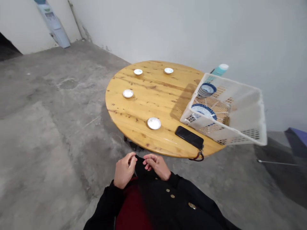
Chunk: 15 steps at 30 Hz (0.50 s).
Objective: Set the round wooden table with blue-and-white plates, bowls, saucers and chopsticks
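My left hand (124, 171) and my right hand (157, 166) are close together in front of my chest, just short of the near edge of the round wooden table (144, 95). Both have curled fingers. The left hand pinches the front edge of my black jacket (168, 198) and the right hand's fingertips close on the jacket's other edge. Several small white dishes lie spread on the table, the nearest one (153, 123) ahead of my hands. A black phone (189, 136) with a strap lies at the table's near edge, right of my hands.
A white plastic basket (240, 127) sits on the table's right side, overhanging the edge, with stacked blue-rimmed bowls (207, 89) and a plate (203, 111) inside. A teal bottle (219, 69) stands behind it. A water dispenser (54, 24) leans at the far left wall. The floor is bare concrete.
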Motion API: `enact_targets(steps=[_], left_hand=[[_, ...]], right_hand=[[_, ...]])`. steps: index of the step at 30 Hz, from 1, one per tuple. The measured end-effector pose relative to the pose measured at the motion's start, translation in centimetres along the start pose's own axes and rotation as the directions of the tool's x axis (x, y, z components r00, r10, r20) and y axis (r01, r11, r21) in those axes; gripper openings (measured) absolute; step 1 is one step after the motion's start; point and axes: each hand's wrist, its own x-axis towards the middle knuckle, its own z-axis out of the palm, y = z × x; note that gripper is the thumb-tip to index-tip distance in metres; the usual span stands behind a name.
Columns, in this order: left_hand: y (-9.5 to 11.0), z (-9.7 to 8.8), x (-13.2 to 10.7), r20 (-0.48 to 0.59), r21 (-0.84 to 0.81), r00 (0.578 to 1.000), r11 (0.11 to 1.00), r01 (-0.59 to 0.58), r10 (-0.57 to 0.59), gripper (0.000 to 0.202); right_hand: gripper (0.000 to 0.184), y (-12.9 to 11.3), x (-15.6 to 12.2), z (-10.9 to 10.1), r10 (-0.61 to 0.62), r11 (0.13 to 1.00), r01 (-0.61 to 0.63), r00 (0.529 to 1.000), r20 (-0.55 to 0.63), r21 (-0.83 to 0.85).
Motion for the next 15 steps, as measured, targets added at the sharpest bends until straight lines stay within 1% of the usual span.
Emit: enact_targets(steps=[4, 7, 11, 15], left_hand=[[-1.8, -1.9, 0.8, 0.017, -0.01, 0.998, 0.998, 0.055, -0.055, 0.028], [-3.3, -3.8, 2.5, 0.003, -0.009, 0.997, 0.997, 0.083, -0.083, 0.028], [-5.4, -7.0, 6.4, 0.005, 0.028, 0.994, 0.994, 0.105, -0.106, 0.029], [-7.4, -11.3, 11.2, 0.036, 0.095, 0.991, 0.988, 0.124, -0.128, 0.029]], right_hand=[[0.031, 0.1, 3.0, 2.6, 0.045, 0.997, -0.039, 0.995, 0.088, -0.069], [0.029, 0.2, 6.2, 4.9, 0.1, 0.991, -0.086, 0.984, 0.147, -0.099], [0.025, -0.1, 11.6, 8.0, 0.164, 0.983, -0.148, 0.975, 0.152, -0.11], [0.02, -1.8, 17.3, 11.1, 0.173, 0.984, -0.168, 0.98, 0.095, -0.061]])
